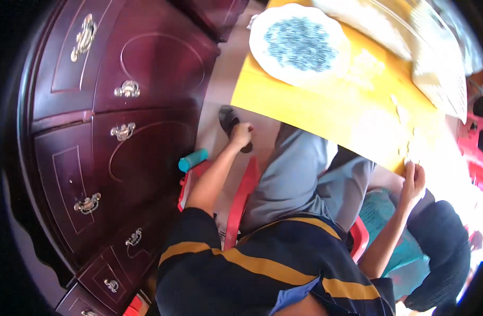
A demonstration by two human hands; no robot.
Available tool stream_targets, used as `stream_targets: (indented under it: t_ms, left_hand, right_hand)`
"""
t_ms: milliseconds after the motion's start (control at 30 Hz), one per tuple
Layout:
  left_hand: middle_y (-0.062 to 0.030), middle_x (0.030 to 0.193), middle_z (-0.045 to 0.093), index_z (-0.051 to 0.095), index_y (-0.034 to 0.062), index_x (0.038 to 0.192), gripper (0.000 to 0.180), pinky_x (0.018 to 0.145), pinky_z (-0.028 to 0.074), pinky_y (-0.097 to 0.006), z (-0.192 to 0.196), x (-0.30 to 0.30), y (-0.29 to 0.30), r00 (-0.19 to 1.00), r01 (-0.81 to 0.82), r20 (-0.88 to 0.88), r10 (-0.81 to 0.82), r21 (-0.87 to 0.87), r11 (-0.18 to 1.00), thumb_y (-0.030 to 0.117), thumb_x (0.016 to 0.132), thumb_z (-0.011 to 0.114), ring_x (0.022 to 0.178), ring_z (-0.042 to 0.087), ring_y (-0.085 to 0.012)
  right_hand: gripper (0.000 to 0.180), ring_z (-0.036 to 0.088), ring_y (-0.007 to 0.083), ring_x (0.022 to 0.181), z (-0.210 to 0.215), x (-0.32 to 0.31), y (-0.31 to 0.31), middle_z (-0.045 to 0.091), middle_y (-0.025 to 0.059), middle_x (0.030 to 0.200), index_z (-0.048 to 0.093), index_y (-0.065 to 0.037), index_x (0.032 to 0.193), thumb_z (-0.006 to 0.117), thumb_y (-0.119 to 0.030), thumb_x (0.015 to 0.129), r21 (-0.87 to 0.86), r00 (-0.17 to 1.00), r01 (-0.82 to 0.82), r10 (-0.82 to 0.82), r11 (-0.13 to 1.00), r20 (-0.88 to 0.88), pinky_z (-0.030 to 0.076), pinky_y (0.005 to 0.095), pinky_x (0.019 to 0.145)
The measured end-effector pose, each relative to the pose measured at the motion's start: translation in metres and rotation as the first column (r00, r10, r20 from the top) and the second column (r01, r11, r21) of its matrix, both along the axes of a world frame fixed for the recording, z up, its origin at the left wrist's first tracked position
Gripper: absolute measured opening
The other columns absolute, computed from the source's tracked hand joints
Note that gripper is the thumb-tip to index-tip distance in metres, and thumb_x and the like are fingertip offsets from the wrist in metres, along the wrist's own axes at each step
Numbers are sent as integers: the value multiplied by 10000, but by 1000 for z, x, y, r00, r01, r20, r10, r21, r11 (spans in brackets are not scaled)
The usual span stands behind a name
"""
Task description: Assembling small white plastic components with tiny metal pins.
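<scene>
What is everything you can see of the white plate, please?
The white plate is roughly round with a wavy rim, perhaps plastic or ceramic. It lies flat by the left edge of the yellow table, bearing many small dark bluish pieces across its middle. Neither the left hand nor the right hand touches it.

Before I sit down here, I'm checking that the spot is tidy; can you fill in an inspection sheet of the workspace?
Surface: yellow table, glare washing out its right side.
Job's things: small pale bits strung toward the right grip; white plate bearing small dark slender pieces.
Clutter: whitish packaging at the far right.
Grips: left grip off the table, overlapping a dark shoe in view; right grip at the near right corner, contents unclear.
Cables: nothing seen.
Surroundings: dark red cabinet at left, teal cylinder beside it.
</scene>
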State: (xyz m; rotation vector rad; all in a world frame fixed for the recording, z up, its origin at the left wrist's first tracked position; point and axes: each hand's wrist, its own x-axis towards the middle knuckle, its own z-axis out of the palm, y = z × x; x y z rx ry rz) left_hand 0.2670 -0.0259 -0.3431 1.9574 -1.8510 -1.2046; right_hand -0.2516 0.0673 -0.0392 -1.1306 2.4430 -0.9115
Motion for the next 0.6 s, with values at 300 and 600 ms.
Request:
stream_targets:
  t_ms: [300,600]
  left_hand:
    - [-210,938,724,753,102,987,235,771,565,-472,-96,-42,7,979,-136,156,133,9,991,262,875,621,862,705,-381]
    - [-157,974,748,735,53,1028,260,806,560,-449,-90,-111,-5,982,-175,-89,169,-67,982,237,901,601,886,706,-346]
  right_hand:
    - [307,413,61,596,-8,21,-5,433,-38,718,596,-69,823,574,-302,1021,-152,990,121,-130,981,-53,369,240,484]
    - [224,358,97,645,-2,20,-6,388,-16,750,514,-34,770,496,-97,984,-162,975,175,-194,971,-111,294,281,565]
